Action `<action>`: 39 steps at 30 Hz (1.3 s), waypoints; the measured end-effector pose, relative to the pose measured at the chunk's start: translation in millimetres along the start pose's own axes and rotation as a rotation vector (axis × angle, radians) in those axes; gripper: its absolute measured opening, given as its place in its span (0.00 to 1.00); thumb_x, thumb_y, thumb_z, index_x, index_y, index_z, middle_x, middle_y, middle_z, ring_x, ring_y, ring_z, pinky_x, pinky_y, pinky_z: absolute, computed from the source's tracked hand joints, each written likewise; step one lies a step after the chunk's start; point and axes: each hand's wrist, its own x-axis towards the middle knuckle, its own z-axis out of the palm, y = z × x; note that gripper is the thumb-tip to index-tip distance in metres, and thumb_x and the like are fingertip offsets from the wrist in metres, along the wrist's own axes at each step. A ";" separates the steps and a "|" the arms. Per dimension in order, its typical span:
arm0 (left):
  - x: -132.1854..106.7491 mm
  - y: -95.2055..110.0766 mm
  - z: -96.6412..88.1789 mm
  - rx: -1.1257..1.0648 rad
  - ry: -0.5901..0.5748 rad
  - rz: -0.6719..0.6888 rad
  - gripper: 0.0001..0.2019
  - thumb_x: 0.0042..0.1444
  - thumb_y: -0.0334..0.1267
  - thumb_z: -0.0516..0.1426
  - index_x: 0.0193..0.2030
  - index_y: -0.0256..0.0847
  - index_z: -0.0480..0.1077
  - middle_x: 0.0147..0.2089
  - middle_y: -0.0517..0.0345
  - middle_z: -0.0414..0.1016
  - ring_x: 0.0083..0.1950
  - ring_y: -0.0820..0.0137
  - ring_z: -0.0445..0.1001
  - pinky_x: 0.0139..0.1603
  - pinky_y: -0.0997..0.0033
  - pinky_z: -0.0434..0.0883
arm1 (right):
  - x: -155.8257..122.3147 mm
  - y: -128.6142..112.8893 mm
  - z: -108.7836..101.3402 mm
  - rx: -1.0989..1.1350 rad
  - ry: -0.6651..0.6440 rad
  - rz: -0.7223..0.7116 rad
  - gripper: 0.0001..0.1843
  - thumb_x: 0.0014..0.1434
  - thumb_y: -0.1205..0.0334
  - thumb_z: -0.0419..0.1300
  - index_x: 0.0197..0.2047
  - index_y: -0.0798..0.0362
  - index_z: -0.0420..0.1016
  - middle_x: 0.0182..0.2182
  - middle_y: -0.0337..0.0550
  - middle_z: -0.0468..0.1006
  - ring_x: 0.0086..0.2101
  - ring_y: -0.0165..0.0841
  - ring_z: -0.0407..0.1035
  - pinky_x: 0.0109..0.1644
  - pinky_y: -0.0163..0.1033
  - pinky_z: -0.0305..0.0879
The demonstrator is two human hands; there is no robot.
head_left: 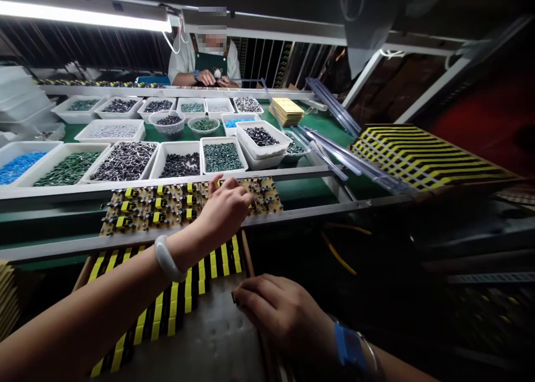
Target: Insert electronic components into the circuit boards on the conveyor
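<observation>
My left hand [223, 206], with a pale bangle on the wrist, reaches across onto a brown circuit board panel [146, 206] studded with yellow and black parts; its fingers are curled at the panel's right half, and what they pinch is hidden. My right hand [280, 309], wearing a blue wrist strap, rests low on a grey tray [217, 337], fingers curled round a small dark part at their tips. Rows of yellow-and-black components [175, 298] lie in that tray under my left forearm.
White bins of small components [125, 160] fill the green bench behind the rails. A stack of yellow-striped boards [422, 156] sits at the right, clear plastic tubes [334, 153] beside it. A person in an apron [204, 64] works opposite.
</observation>
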 end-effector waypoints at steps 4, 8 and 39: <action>1.4 1.6 -2.8 0.022 -0.006 0.000 0.07 0.60 0.28 0.62 0.37 0.42 0.80 0.39 0.52 0.82 0.53 0.52 0.71 0.67 0.40 0.50 | -2.9 2.2 -2.0 0.001 0.014 0.009 0.13 0.69 0.70 0.59 0.56 0.59 0.74 0.45 0.51 0.82 0.42 0.38 0.77 0.43 0.41 0.77; 0.6 -1.1 -3.0 0.028 -0.004 -0.008 0.04 0.62 0.32 0.63 0.40 0.44 0.81 0.40 0.54 0.82 0.53 0.53 0.72 0.65 0.38 0.51 | -3.1 2.8 -3.0 0.009 0.024 0.010 0.13 0.68 0.69 0.60 0.55 0.59 0.74 0.45 0.50 0.82 0.41 0.38 0.77 0.43 0.41 0.77; -64.7 -20.2 -16.7 0.193 0.005 0.032 0.29 0.55 0.15 0.52 0.54 0.50 0.79 0.54 0.52 0.77 0.62 0.54 0.68 0.71 0.39 0.45 | 37.5 130.0 -61.1 -0.049 0.148 0.326 0.12 0.65 0.64 0.66 0.51 0.53 0.80 0.46 0.48 0.83 0.46 0.41 0.78 0.53 0.47 0.76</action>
